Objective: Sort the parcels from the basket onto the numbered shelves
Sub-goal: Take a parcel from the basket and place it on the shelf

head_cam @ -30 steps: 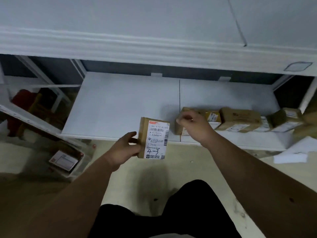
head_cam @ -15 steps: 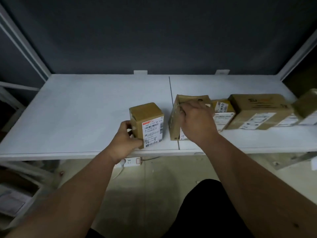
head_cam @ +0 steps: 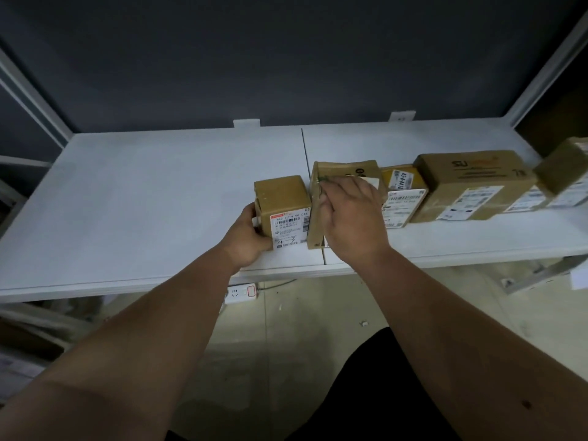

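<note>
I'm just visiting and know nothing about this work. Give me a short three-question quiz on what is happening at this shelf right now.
1. True or false: the small box gripped by the left hand stands on the white shelf.
2. What is handwritten at the bottom of that box's label?
A) 4-3
B) 7-1
C) 2-9
3. Fill in: the right hand rests on the tilted box just to the ____ of the small box.

Key:
1. True.
2. A.
3. Right; the two boxes stand side by side, at the left end of a row that runs on past the large box.
</note>
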